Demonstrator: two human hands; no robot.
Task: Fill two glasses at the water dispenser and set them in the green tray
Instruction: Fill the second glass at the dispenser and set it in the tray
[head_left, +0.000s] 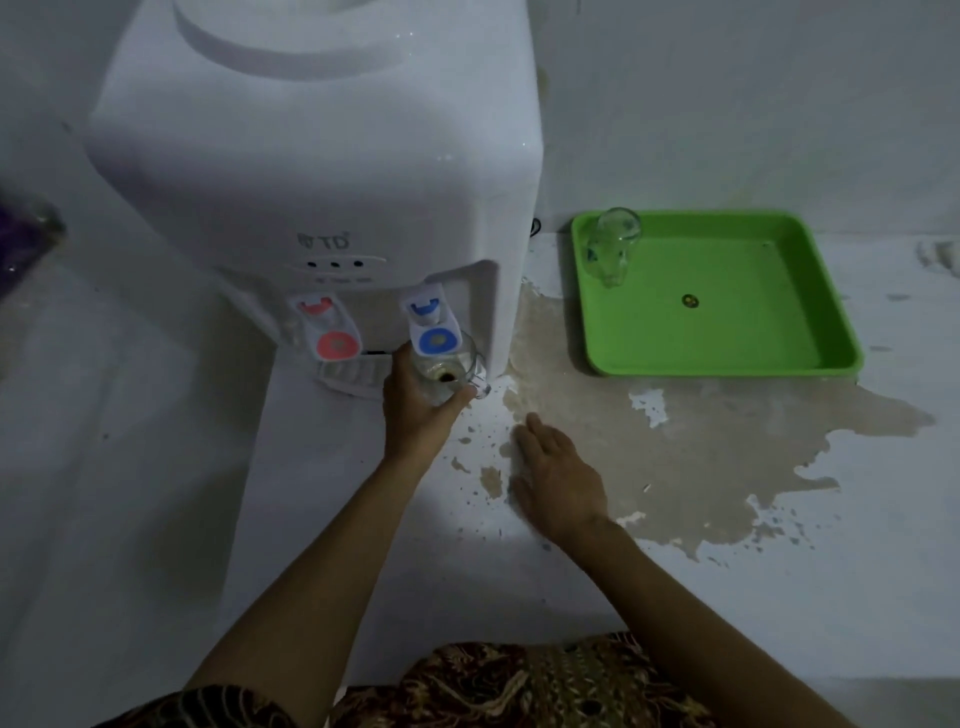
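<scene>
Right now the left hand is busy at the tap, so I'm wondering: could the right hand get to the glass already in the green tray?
Probably yes. The right hand rests flat and empty on the floor, and nothing stands between it and the glass in the green tray's near-left corner; only the low rim to clear.

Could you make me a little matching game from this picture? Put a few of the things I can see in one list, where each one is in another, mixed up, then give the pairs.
Things:
1. glass in the left hand
2. second glass
3. right hand
4. red tap

Places:
A. in the far left corner of the green tray
B. under the blue tap
C. on the water dispenser, left of the blue tap
D. flat on the stained floor

Pairs: 1-B, 2-A, 3-D, 4-C
</scene>
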